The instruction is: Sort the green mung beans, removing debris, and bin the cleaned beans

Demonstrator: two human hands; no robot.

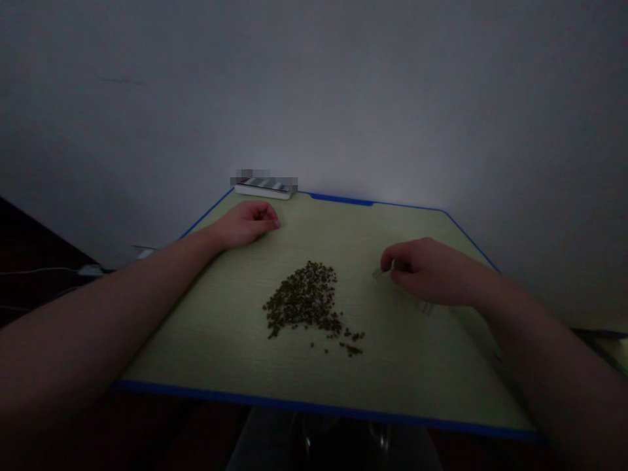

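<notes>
A pile of small dark green beans (307, 304) lies in the middle of a pale green table (235, 347) with a blue edge. My left hand (248, 222) rests on the table at the far left, fingers curled into a loose fist, with nothing visible in it. My right hand (429, 269) lies to the right of the pile, fingers closed around a small clear object (381, 273), perhaps a cup or bag, that pokes out at its fingertips and under the palm. Both hands are apart from the beans.
A white flat box or strip (263, 188) lies at the table's far edge against a plain wall. A white cable (44, 269) runs off to the left in the dark. Something glassy (338, 438) shows below the table's near edge.
</notes>
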